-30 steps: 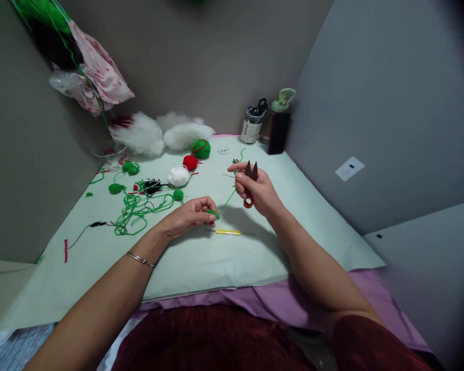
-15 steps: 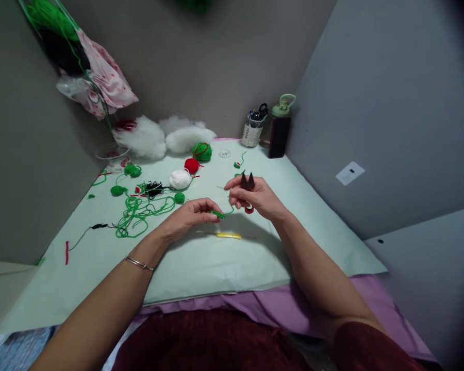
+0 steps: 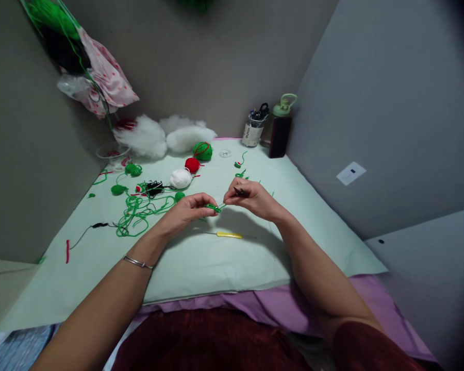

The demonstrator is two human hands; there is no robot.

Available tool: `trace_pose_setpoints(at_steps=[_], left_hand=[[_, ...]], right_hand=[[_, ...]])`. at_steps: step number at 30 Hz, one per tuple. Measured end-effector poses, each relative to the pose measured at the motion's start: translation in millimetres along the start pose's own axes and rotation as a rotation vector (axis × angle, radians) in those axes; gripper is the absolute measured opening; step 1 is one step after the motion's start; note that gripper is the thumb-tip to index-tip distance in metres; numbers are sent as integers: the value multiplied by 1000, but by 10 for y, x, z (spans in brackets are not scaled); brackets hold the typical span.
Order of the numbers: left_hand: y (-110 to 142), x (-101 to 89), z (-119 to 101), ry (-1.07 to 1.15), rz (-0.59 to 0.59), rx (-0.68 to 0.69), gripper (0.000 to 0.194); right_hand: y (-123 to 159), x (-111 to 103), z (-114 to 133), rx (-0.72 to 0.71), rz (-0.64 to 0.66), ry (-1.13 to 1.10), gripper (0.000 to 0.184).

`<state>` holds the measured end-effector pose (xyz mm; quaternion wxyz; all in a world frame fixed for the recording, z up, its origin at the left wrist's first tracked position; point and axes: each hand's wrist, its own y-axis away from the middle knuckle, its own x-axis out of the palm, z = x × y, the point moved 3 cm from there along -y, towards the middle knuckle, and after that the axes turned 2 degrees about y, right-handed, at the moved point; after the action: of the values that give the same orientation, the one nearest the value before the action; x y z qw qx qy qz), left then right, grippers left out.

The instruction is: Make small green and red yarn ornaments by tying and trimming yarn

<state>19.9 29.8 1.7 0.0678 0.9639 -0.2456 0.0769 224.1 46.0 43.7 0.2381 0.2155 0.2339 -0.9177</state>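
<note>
My left hand [image 3: 191, 207] is closed, pinching a small green crochet piece [image 3: 214, 208] between thumb and fingertips. My right hand [image 3: 251, 198] is closed close beside it. A pair of thread snips [image 3: 241, 192] is tucked in that hand, with only the dark blades showing. Its thumb and forefinger pinch something thin and pale that reaches the crochet piece; whether it is a needle or a strand I cannot tell. Below the hands, a crochet hook with a yellow handle [image 3: 229, 235] lies on the pale table cover [image 3: 216, 273].
To the left lie tangled green yarn [image 3: 133, 219] and black yarn [image 3: 153, 188]. Behind are white [image 3: 180, 178], red [image 3: 192, 165] and green yarn balls [image 3: 203, 151], then white stuffing [image 3: 147, 139]. A pen cup [image 3: 252, 131], a bottle [image 3: 284, 106] and a dark phone [image 3: 280, 137] stand by the wall.
My right hand has turned and moved slightly left toward the crochet piece, its fingers now pinching at it. The snips' blades have swung from pointing up to lying low in the hand.
</note>
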Motion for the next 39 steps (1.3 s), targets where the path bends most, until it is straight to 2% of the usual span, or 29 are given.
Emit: trace_pose_setpoints(at_steps=[7,26,35,39], left_hand=[[12,6,-34,4,3,9,19],[26,14,-46,4,43,-10,17],[34,22,-44,-10,126,4,18],[35,27,-29,-19,129,4,18]], right_hand=[[5,-16,4,-25,20,62,9],[18,-29,16,-2,54,61,7],[12,20,36,4,109,-34,7],[10,80,20,5,112,-55,7]])
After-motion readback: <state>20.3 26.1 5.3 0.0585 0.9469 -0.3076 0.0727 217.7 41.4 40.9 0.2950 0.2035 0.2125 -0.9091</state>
